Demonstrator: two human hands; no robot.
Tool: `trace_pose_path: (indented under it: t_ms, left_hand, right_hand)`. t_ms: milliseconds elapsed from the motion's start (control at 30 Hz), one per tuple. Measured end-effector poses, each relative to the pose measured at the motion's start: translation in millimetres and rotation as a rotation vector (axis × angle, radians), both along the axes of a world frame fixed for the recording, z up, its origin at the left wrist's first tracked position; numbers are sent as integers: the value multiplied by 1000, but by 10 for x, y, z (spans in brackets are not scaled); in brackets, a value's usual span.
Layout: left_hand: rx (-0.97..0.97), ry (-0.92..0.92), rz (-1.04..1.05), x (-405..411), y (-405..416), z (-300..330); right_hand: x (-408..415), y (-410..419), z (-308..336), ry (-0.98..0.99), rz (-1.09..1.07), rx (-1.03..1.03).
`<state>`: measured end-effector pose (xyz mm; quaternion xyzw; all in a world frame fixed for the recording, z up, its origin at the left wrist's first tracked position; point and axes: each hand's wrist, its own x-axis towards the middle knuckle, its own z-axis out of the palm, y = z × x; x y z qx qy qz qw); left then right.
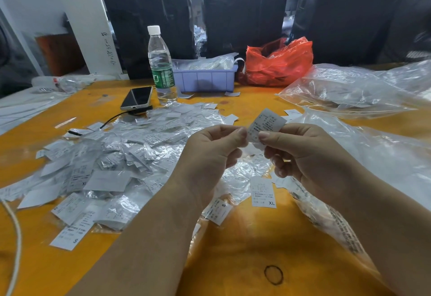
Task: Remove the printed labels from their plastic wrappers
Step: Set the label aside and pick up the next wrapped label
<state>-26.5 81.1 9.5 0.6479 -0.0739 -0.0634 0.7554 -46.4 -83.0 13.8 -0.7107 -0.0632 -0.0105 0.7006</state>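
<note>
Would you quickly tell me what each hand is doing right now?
Left hand: pinches the lower edge of the wrapped label.
Right hand: pinches the same wrapped label from the other side.

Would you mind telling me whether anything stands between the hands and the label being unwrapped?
Nothing visible does. The left hand and right hand both pinch the label directly, holding it above the pile of labels on the table.
</note>
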Motion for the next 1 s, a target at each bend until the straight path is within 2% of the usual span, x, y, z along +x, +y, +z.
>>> trace_pose_path:
  t_ms: [233,533,800,1000]
  left_hand:
    - [-29,16,-62,-18,-15,29]
    - [21,-49,-138,-30,-10,31]
    - [60,-89,-142,-21,2,13]
    - [62,-82,-140,-8,4,4]
  right_hand:
    - [-10,-9,42,-28,78,33]
    - [9,-9,0,-36,-25,-18]
    - [-1,-22,9,-5,15,-38]
    - [23,-28,21,-44,-100,91]
